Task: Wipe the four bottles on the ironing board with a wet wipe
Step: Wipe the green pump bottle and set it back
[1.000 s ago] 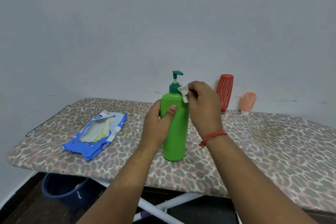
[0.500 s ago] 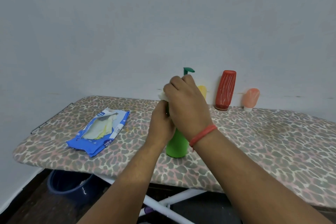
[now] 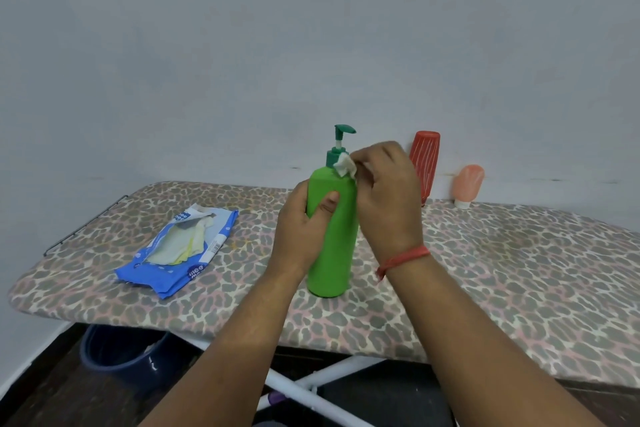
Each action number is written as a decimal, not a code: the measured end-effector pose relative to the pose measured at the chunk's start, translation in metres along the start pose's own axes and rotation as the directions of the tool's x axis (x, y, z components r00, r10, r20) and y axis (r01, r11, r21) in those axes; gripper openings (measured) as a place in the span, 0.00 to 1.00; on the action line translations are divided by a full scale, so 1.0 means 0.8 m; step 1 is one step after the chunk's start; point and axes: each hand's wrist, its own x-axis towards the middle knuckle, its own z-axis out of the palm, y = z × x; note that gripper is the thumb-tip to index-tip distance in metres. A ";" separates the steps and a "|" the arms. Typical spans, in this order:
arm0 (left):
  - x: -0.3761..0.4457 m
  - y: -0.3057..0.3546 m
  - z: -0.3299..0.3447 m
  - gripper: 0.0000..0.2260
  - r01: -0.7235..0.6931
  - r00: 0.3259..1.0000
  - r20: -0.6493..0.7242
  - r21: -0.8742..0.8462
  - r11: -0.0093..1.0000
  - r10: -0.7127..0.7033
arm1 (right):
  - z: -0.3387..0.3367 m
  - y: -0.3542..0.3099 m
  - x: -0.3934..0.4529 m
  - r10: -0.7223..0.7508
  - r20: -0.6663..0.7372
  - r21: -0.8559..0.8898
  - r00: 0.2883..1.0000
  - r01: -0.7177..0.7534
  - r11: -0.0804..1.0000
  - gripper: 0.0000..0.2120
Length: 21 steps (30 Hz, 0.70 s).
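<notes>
Head view: left hand (image 3: 302, 229) grips upright green pump bottle (image 3: 333, 236); right hand (image 3: 388, 191) pinches wet wipe (image 3: 345, 166) (folded small) against its shoulder.

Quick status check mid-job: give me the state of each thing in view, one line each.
green pump bottle: upright on the board, being wiped at its shoulder
wet wipe: bunched, pinched by the right hand
left hand: grips the bottle
right hand: presses wipe to bottle
wipes pack: lying flat, torn open
red bottle: upright
peach tube: standing on its cap

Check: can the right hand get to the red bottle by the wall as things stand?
Probably yes. The red bottle stands just behind the right hand with nothing between, but that hand pinches the wet wipe against the green pump bottle.
</notes>
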 end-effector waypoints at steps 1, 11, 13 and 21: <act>-0.001 0.000 -0.001 0.07 0.015 1.000 -0.011 -0.012 1.000 -0.015 | 0.000 0.005 0.000 0.007 -0.006 0.024 1.000 -0.007 1.000 0.05; 0.005 -0.001 -0.006 0.12 0.113 0.992 -0.052 -0.092 0.989 -0.118 | 0.019 0.038 -0.114 0.068 0.198 0.005 0.978 -0.070 0.998 0.07; 0.007 -0.002 -0.007 0.10 0.136 0.989 -0.046 -0.098 0.986 -0.141 | 0.018 0.034 -0.123 0.015 0.271 -0.064 0.963 0.003 0.998 0.07; 0.015 -0.002 -0.004 0.07 0.101 0.994 -0.039 -0.023 0.995 -0.102 | 0.032 0.011 -0.123 -0.217 0.372 -0.182 0.902 0.300 0.936 0.05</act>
